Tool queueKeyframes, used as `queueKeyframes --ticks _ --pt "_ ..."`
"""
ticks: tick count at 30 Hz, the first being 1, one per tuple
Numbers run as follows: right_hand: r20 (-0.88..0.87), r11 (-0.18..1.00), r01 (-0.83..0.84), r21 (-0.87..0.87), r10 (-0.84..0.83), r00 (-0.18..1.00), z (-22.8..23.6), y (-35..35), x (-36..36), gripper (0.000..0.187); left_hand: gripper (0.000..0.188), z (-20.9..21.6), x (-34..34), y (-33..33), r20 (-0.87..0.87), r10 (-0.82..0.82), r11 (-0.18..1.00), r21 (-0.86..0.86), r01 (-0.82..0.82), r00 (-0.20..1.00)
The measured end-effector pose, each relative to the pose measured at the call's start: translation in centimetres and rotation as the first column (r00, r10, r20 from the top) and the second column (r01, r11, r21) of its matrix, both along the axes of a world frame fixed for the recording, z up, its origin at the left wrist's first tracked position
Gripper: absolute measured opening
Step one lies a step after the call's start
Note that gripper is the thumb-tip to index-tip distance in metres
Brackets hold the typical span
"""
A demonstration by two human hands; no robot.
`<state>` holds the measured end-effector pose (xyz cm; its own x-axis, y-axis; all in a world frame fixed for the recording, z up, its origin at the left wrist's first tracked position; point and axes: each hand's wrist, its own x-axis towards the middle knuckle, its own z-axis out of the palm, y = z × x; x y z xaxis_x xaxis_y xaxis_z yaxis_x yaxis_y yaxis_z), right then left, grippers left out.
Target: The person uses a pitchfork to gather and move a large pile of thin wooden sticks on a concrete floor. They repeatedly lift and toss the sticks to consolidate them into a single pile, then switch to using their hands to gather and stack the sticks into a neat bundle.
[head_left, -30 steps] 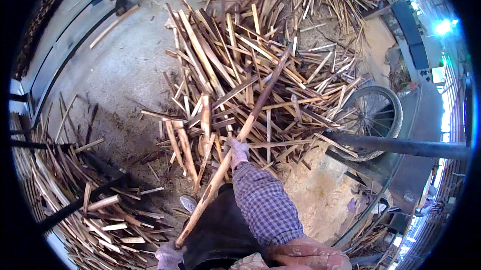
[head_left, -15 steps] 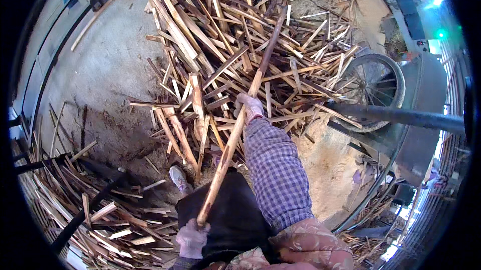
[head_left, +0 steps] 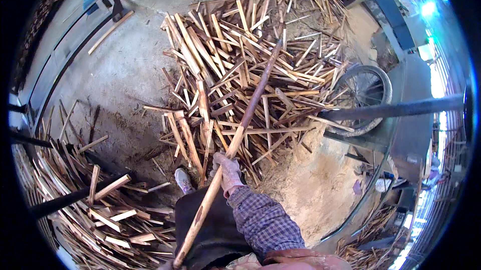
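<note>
A long wooden pole (head_left: 239, 132), pale at the near end and darker toward the far end, slants across the middle of the view. My right hand (head_left: 228, 169), in a light glove, is wrapped round it partway along. At the bottom edge my left hand (head_left: 167, 265) is at the near end of the pole, mostly cut off by the frame. The far part of the pole lies over a large heap of split wood strips (head_left: 200, 52), and its tip is hard to make out among them.
A spoked wheel (head_left: 365, 94) stands right of the heap, with a dark metal bar (head_left: 401, 111) in front of it. More wood strips (head_left: 100, 220) are stacked at the lower left beside dark metal bars. Sawdust (head_left: 310, 180) covers the floor to the right. My shoe (head_left: 183, 180) is near the heap.
Both hands and the pole have drawn back toward me. My right arm has bent, and my left hand has gone down to the bottom edge. The view has shifted slightly too.
</note>
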<state>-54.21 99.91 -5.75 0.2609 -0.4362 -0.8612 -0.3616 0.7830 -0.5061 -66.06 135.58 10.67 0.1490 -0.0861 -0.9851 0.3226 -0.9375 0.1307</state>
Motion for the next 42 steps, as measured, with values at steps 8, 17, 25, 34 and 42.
queueKeyframes --ticks 8,17,25,34,42 --pt "0.073 0.987 -0.063 0.149 0.053 0.996 -3.5 -10.0 3.3 0.023 0.046 -8.0 -4.7 -4.2 -0.044 0.873 0.487 0.079 -0.870 0.485" --pt "0.225 0.980 0.053 -0.191 -0.009 0.974 -1.1 -31.5 9.8 0.026 0.059 -12.5 8.9 -27.6 0.320 -0.381 0.924 0.168 0.344 0.867" --pt "-0.017 0.927 -0.067 -0.369 0.065 0.998 -3.2 -44.3 9.2 0.021 0.057 -14.0 19.4 -57.3 0.576 -0.209 0.739 -0.436 0.514 0.790" --pt "0.060 0.992 -0.059 -0.108 0.066 0.996 -3.0 -34.9 -6.2 0.021 0.044 -14.3 7.2 -52.0 0.181 -0.249 0.856 -0.418 0.304 0.951" --pt "0.060 0.996 0.083 -0.033 -0.081 0.995 1.5 -17.9 -12.3 0.019 0.044 -8.7 0.2 -36.1 -0.042 -0.106 0.944 -0.317 0.088 0.993"
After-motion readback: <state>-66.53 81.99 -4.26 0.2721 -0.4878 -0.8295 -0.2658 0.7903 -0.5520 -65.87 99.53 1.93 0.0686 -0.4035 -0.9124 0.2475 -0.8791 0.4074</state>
